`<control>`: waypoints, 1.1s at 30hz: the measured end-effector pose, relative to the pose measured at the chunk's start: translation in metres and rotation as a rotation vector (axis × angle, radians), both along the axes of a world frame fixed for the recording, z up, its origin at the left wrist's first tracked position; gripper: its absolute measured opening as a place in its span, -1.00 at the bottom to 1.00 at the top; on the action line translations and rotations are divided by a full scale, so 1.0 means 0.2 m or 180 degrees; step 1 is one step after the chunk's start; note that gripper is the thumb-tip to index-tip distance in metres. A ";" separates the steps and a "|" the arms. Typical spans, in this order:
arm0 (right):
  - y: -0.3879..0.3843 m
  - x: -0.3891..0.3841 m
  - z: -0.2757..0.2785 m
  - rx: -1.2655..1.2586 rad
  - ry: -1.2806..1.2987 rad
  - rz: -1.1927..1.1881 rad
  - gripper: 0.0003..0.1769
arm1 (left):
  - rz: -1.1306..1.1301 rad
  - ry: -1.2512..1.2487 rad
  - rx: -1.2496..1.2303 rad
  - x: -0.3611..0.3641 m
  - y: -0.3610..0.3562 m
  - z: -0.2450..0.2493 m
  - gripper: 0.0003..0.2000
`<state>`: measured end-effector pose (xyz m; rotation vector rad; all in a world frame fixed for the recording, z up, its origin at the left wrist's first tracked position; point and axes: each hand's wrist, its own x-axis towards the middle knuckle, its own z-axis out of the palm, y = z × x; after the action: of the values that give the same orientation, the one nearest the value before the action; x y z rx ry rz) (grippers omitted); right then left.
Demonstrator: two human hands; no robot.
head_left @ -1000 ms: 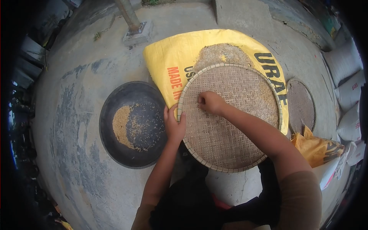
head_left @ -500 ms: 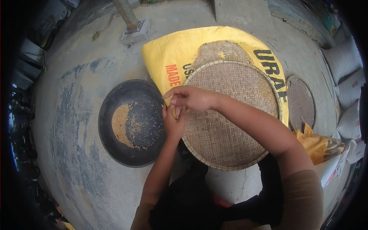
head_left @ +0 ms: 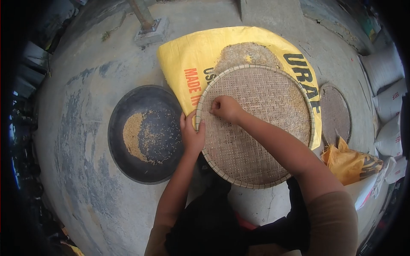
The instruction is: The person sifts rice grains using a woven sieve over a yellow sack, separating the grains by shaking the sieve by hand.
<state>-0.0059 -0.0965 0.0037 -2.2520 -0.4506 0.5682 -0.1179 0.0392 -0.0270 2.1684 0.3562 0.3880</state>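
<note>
A round woven bamboo winnowing tray [head_left: 252, 145] lies tilted across my lap and over a yellow sack. My left hand [head_left: 193, 134] grips its left rim, thumb on the inner side and fingers outside. Over the weave near that rim is my right hand [head_left: 225, 109], fingers closed in a pinch; whatever is between them is too small or hidden to name. Pale grains [head_left: 298, 102] lie scattered along the tray's right side. To the left stands a black round basin [head_left: 164, 170] with a heap of golden grain [head_left: 133, 134] and loose kernels in it.
Under the tray spreads the yellow printed sack [head_left: 183, 49], bearing a pile of husky grain [head_left: 247, 55]. Another round tray [head_left: 335, 113] with greyish contents is at right, near an orange-yellow sack [head_left: 348, 162]. White filled sacks [head_left: 388, 106] line the right edge. A post [head_left: 143, 17] stands behind.
My right hand has moved from beside my left hand, at the rim, rightward over the tray's weave. My left hand stays at the rim.
</note>
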 end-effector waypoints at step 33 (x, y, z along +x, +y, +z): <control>0.24 -0.66 0.33 0.1181 -0.0272 0.3061 -0.54 | 0.0002 0.0128 -0.0218 -0.01 -0.02 0.04 -0.61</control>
<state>-0.1380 -0.0482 0.0699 -1.6041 -1.5690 0.7672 -0.1192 0.0361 -0.0195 2.1116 0.3872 0.3282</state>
